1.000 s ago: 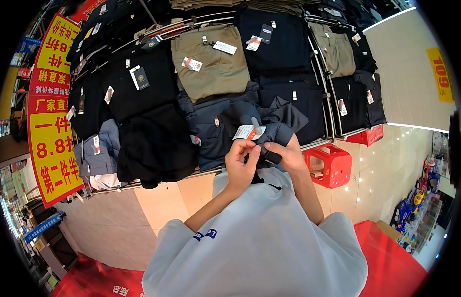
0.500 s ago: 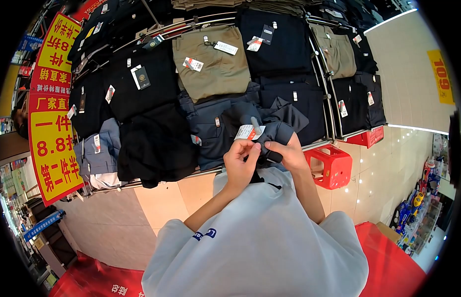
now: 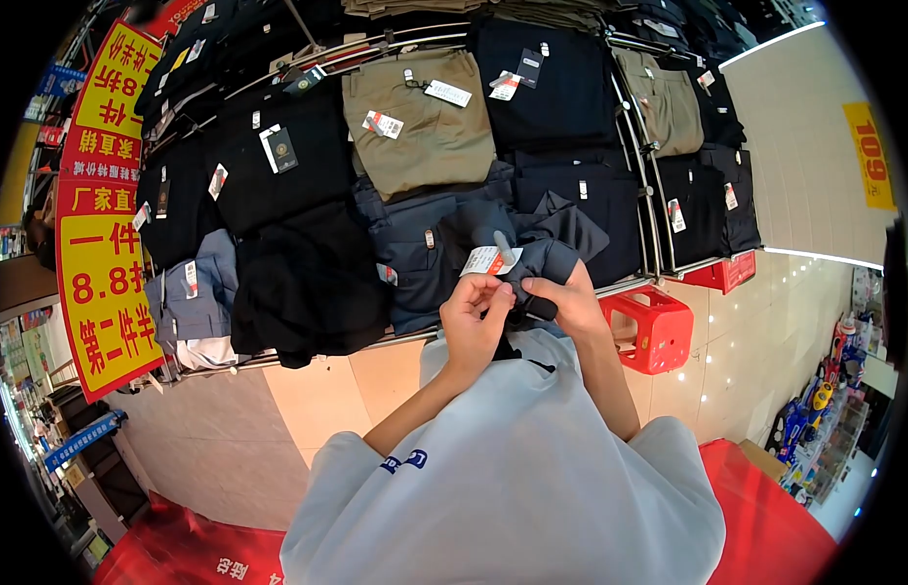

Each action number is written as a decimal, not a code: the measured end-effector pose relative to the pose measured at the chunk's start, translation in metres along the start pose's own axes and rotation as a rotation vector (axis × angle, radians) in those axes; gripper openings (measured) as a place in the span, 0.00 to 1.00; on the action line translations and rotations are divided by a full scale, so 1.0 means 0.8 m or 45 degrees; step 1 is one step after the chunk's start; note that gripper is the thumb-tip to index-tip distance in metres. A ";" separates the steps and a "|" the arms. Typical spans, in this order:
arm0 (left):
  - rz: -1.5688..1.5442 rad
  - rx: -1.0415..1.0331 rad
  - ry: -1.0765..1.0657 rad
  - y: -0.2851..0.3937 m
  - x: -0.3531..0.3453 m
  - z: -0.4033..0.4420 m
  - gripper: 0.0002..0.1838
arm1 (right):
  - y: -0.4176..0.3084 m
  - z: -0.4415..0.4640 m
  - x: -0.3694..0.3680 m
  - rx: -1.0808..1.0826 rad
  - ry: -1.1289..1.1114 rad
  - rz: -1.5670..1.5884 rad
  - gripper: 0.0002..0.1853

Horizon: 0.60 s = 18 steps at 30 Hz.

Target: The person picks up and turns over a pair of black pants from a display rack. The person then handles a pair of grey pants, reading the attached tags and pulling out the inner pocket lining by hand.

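In front of my chest I hold the waist part of dark grey trousers [image 3: 550, 257], which lie bunched at the front edge of the rack. My left hand [image 3: 476, 310] pinches the fabric with thumb and fingertips, right beside a white and red price tag [image 3: 486, 260] that has a grey plastic piece on it. On the other side, my right hand [image 3: 565, 300] grips the same cloth, its thumb pointing at my left thumb. What lies between the fingertips is too small to make out.
Folded khaki trousers [image 3: 420, 127] and black trousers [image 3: 283, 166] cover the sloping metal rack. To the left stands a red and yellow sign [image 3: 103, 283]. A red plastic stool [image 3: 659, 331] is under the rack's right side. Beyond it is a white panel [image 3: 795, 146].
Both hands keep almost the same grip on the trousers. The view has shifted very slightly; otherwise nothing has visibly moved.
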<state>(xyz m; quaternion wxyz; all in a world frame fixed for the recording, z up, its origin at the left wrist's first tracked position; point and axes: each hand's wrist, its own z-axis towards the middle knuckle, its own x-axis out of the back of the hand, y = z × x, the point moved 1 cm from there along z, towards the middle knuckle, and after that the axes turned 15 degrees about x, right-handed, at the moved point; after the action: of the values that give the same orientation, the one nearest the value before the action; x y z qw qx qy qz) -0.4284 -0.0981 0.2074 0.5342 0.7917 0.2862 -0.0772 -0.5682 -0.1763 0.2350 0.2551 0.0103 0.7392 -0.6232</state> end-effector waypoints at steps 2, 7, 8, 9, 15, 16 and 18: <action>0.003 0.001 -0.002 0.000 0.001 0.000 0.05 | -0.001 0.000 -0.001 -0.011 0.009 -0.002 0.07; -0.016 0.002 -0.009 0.002 0.000 -0.001 0.05 | -0.002 0.001 -0.001 -0.047 0.013 0.013 0.07; -0.010 0.001 -0.008 0.001 0.001 -0.001 0.06 | -0.001 0.002 -0.001 -0.059 0.014 0.023 0.07; -0.004 0.000 -0.006 0.001 0.001 -0.001 0.06 | 0.000 0.002 0.000 -0.065 0.026 0.023 0.07; 0.007 -0.002 -0.003 0.000 0.002 -0.001 0.06 | 0.002 0.002 -0.001 -0.094 0.046 0.077 0.07; 0.007 -0.001 -0.002 0.000 0.002 -0.002 0.06 | 0.003 0.002 0.000 -0.099 0.046 0.086 0.07; 0.011 0.002 0.002 0.000 0.001 -0.002 0.06 | 0.004 0.001 0.000 -0.102 0.055 0.086 0.07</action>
<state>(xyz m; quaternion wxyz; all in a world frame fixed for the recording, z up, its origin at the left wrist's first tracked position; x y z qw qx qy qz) -0.4277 -0.0965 0.2077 0.5338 0.7933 0.2831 -0.0744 -0.5667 -0.1766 0.2321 0.2600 0.0385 0.7683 -0.5837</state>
